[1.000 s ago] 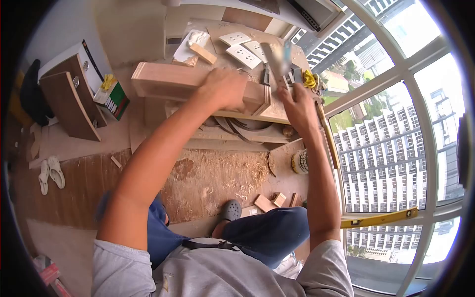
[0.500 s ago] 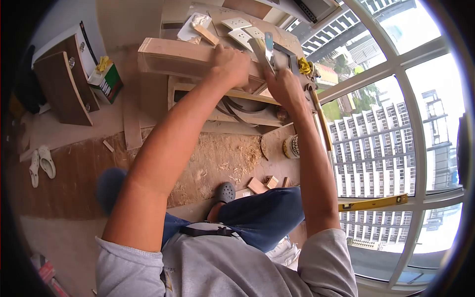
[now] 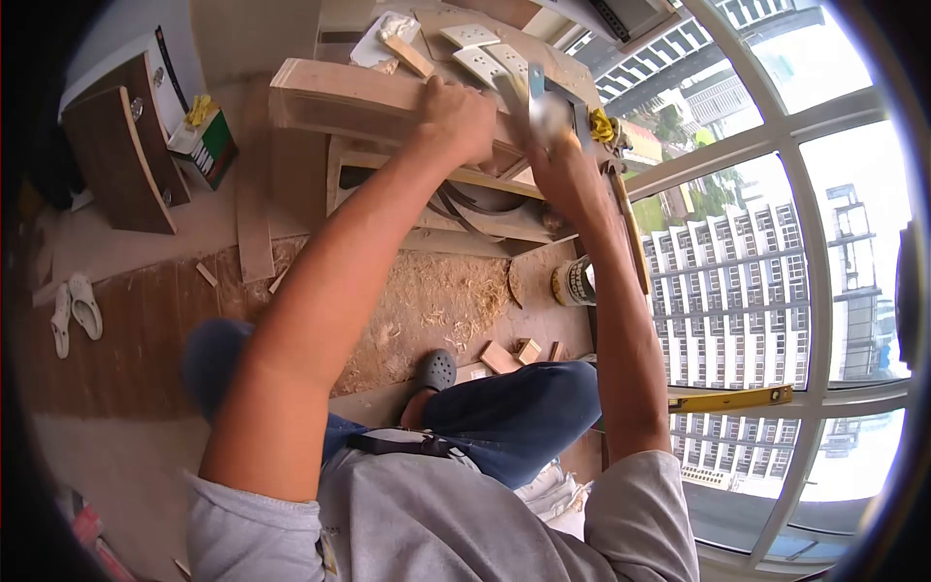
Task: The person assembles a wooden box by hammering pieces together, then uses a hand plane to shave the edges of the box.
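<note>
My left hand [image 3: 458, 124] is closed over the edge of a long wooden box-like piece [image 3: 339, 95], knuckles up. To its right, my right hand [image 3: 564, 170] is closed around a flat-bladed tool that looks like a putty knife [image 3: 535, 85], its blade pointing away from me. The handle is hidden in my fingers, and a blur covers the area beside the blade. Beneath the wooden piece stands an open wooden frame [image 3: 388, 221] with curved dark strips [image 3: 470, 215] inside.
White socket plates [image 3: 468, 36] and a white tray [image 3: 383, 44] with a wood stick lie behind. A hammer [image 3: 628, 223], a can [image 3: 572, 281] and a spirit level [image 3: 732, 399] are along the windows at right. Shavings [image 3: 456, 291] and wood offcuts [image 3: 499, 357] cover the floor.
My right hand and the blade have shifted slightly right. My left hand stays closed on the wooden piece. The whole view has tilted a little.
</note>
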Demonstrator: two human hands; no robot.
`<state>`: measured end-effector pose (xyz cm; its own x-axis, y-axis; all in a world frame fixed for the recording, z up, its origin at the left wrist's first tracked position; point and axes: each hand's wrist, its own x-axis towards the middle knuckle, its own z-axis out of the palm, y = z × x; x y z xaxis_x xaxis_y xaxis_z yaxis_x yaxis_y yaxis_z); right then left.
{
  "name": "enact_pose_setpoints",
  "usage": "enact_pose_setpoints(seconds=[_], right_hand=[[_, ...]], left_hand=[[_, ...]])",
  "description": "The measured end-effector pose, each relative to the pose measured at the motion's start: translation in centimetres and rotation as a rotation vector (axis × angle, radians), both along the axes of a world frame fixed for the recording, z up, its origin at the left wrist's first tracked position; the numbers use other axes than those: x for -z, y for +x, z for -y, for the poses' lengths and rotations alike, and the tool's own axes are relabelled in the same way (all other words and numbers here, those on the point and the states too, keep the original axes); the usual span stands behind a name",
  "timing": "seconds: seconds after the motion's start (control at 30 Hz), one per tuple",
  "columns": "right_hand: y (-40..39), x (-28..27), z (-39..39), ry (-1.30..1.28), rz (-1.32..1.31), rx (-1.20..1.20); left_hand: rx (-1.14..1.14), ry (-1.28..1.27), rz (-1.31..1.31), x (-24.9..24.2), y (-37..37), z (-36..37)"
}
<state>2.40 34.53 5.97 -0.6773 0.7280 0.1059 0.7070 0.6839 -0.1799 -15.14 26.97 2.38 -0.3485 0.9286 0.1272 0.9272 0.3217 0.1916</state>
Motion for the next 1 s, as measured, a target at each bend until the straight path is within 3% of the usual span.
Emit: enact_pose_setpoints(seconds=[0.13,0.2,0.27,0.3,0.4,0.63,0.77,0.87,1.0], right_hand=[[8.2,0.7,4.3,-0.026,-0.089,0.097],[9.8,1.1,3.1,-0.259,-0.590,0.328],[8.7,-1.8,3.9,-0.193,-0.467,0.287],[7.7,-2.1,4.2,-0.195,-0.483,0.217],[3.6,-1.1,2.2,0.067,-0.183,0.150],[-3.9,0.8,-4.1,0.057,-0.088,0.089],[-3.2,0.6,-3.4,0.056,-0.070,0.040],[1.3,-0.3,2.1,-0.027,-0.061,0.058],[0.6,-0.3,0.8,0.024,-0.048,0.057]], left_hand=[[-0.004,0.030,-0.013,-0.9,0.0,0.3],[0.002,0.011,-0.016,-1.8,-0.5,0.1],[0.015,-0.040,0.010,-1.2,0.0,0.5],[0.011,-0.032,0.001,-1.2,-0.1,0.5],[-0.003,0.004,-0.018,-1.1,-0.1,0.1],[-0.029,-0.005,-0.051,-0.8,0.0,0.0],[-0.014,-0.009,-0.001,-0.5,0.1,0.0],[-0.015,-0.029,0.043,-1.3,0.0,0.4],[-0.025,-0.004,-0.037,-1.0,0.1,0.2]])
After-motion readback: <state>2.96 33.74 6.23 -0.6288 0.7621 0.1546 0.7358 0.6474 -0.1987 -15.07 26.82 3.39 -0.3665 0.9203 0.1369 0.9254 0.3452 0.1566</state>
